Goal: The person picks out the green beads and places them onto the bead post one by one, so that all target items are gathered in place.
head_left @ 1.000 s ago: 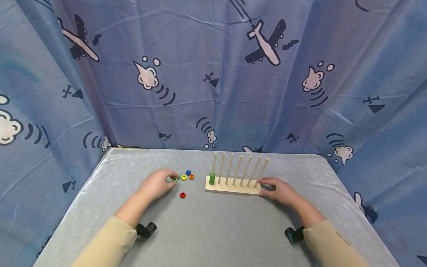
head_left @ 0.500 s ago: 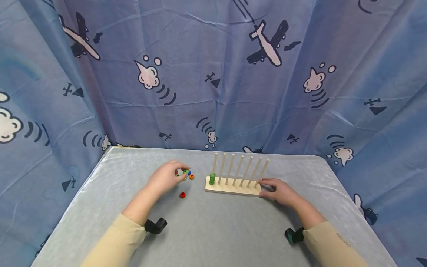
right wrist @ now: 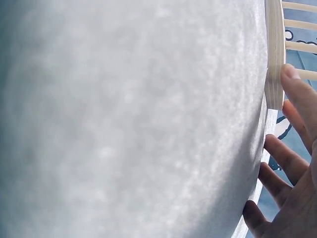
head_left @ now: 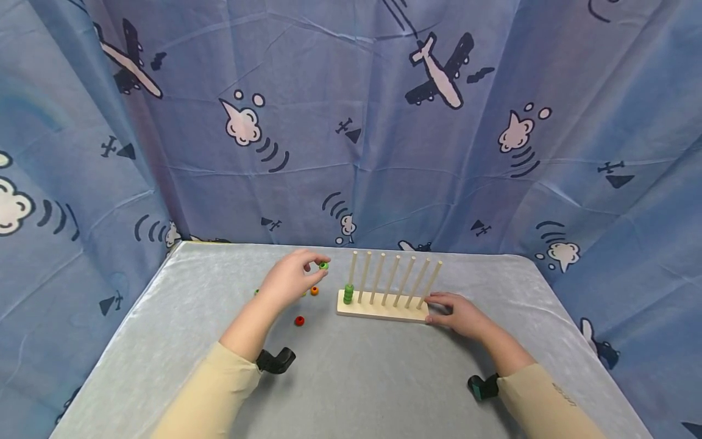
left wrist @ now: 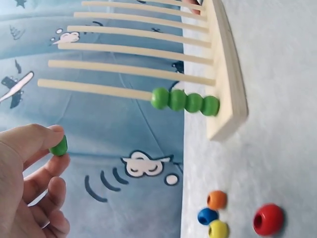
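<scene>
Behind everything we see a blue curtain (head_left: 351, 122) printed with aeroplanes and clouds, hanging round three sides of a grey table (head_left: 351, 378). On the table, towards the middle, we find a wooden peg rack (head_left: 382, 305): a flat base carrying seven upright pegs in a row. Its leftmost peg (head_left: 351, 268) carries a short stack of green beads (head_left: 348, 294) resting at the bottom against the base; the left wrist view shows four of them in a line.

Our right hand (head_left: 457, 314) lies at the right end of the rack, fingers fairly straight and spread, with a fingertip against the end of the wooden base; it grips nothing. Our left hand (head_left: 290, 281) is raised above the table just left of the rack, and it pinches a single green bead (head_left: 323, 266) between thumb and forefinger. We see that bead in the air, near the top of the leftmost peg but clear of it.

Below the left hand lie the loose beads: a red bead (head_left: 299, 321) nearest us, an orange bead (head_left: 314, 291) beyond it, and, in the left wrist view, a blue bead (left wrist: 207, 216) and a yellow bead (left wrist: 218, 229) touching beside the orange one.
</scene>
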